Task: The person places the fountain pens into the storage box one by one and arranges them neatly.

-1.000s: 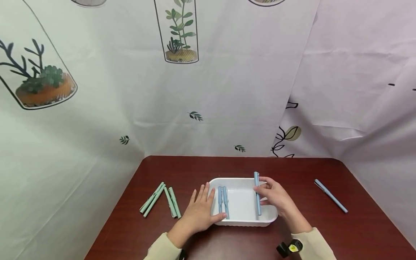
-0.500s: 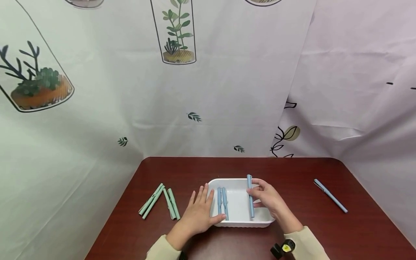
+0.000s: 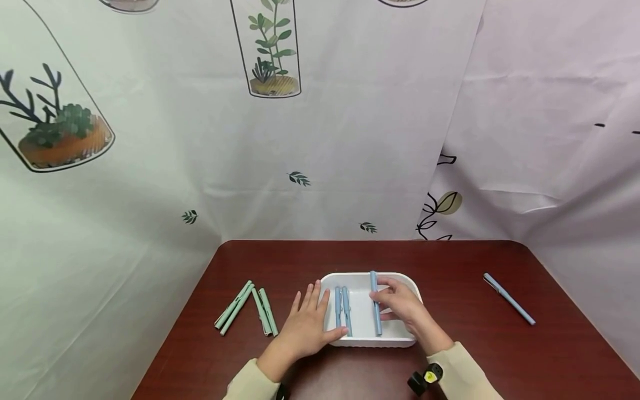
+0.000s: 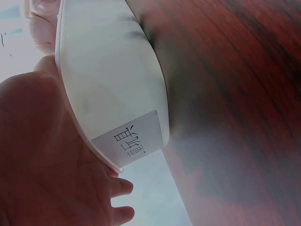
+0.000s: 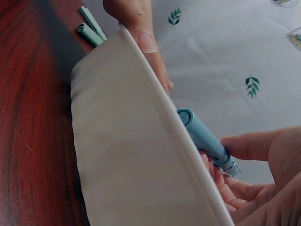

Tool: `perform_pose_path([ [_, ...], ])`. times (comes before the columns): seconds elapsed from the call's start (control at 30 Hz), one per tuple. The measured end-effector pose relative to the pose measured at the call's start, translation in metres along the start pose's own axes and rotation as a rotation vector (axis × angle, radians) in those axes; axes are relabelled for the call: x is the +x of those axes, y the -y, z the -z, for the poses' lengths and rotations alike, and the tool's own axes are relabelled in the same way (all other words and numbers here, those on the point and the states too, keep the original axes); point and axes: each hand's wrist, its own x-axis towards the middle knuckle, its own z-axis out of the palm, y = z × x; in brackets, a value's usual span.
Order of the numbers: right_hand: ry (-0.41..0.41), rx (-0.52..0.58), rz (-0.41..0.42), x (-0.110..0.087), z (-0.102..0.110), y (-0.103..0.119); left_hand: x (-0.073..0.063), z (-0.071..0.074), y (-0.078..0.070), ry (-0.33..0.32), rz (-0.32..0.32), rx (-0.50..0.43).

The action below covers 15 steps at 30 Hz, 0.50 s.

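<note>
My right hand [image 3: 402, 304] pinches a light blue pen [image 3: 375, 305] between thumb and fingers, low over the white tray [image 3: 360, 343]. In the right wrist view the pen [image 5: 204, 139] shows just past the tray's rim, its round end toward the camera. Two more blue pens [image 3: 342, 308] lie side by side in the tray's left part. Fingers spread, my left hand [image 3: 305, 328] rests on the tray's left rim. From the left wrist view, its palm [image 4: 42, 155] lies along the rim, above a label [image 4: 131, 139] on the tray's outer wall.
Several green pens [image 3: 245, 308] lie on the dark red table [image 3: 240, 366] left of the tray. One more blue pen [image 3: 509, 299] lies slanted at the right. A patterned cloth [image 3: 350, 139] hangs behind the table.
My right hand has moved left over the tray with the blue pen, toward the two pens lying in it. The left hand has stayed on the rim.
</note>
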Motion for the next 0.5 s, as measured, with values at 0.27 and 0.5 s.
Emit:
perform_pose_path([
  [0.27,0.012,-0.030,-0.018,0.005,-0.009,-0.001,0.001,0.000,0.000,-0.003,0.000,0.020],
  [0.5,0.028,-0.060,-0.057,0.008,-0.013,-0.001,0.001,0.001,0.000,0.000,-0.001,0.021],
])
